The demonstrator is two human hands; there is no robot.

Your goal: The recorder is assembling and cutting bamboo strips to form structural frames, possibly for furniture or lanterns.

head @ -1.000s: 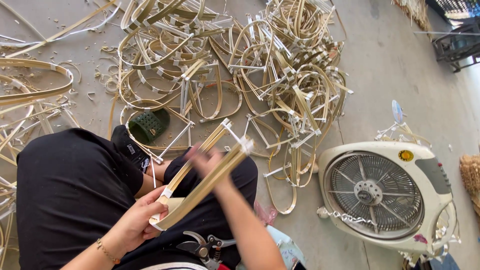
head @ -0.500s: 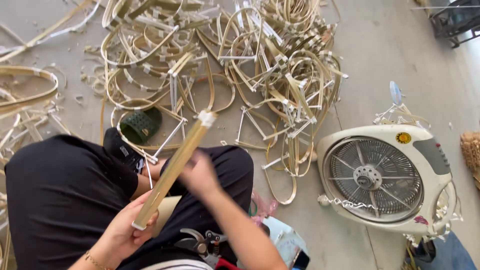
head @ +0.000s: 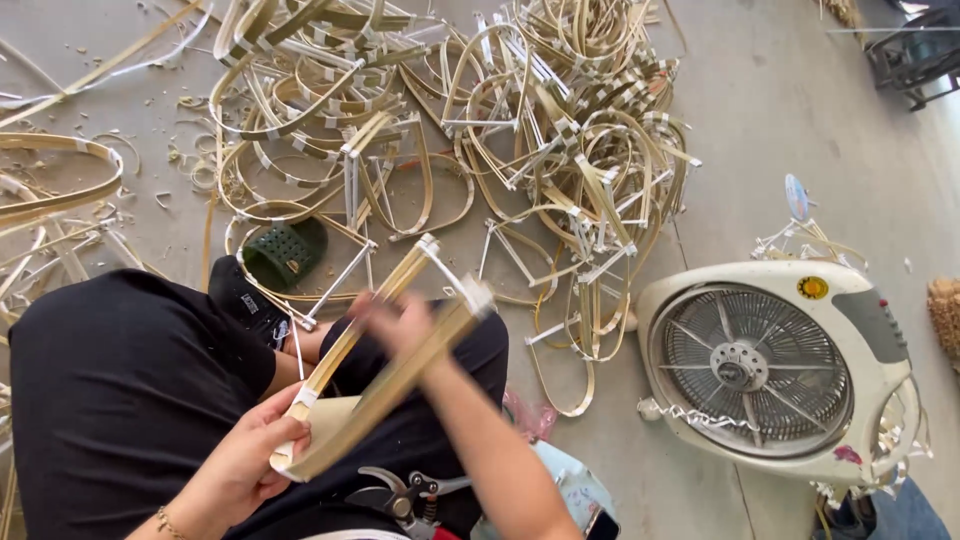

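Seated over my lap, my left hand (head: 245,465) clenches the lower end of a bamboo strip bundle (head: 385,365); my blurred right hand (head: 400,322) grasps it midway, beside the floor fan (head: 775,370).

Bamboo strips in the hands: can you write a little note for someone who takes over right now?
Left hand: grips the bent lower end of the taped bamboo strips over the lap.
Right hand: blurred, on the strips near their upper part.
Around: shears lie on the lap below the strips; a fan lies on the floor at the right.
Done: a big pile of bent, taped frames lies on the floor ahead.
Left: the piece in hand is not in the pile.
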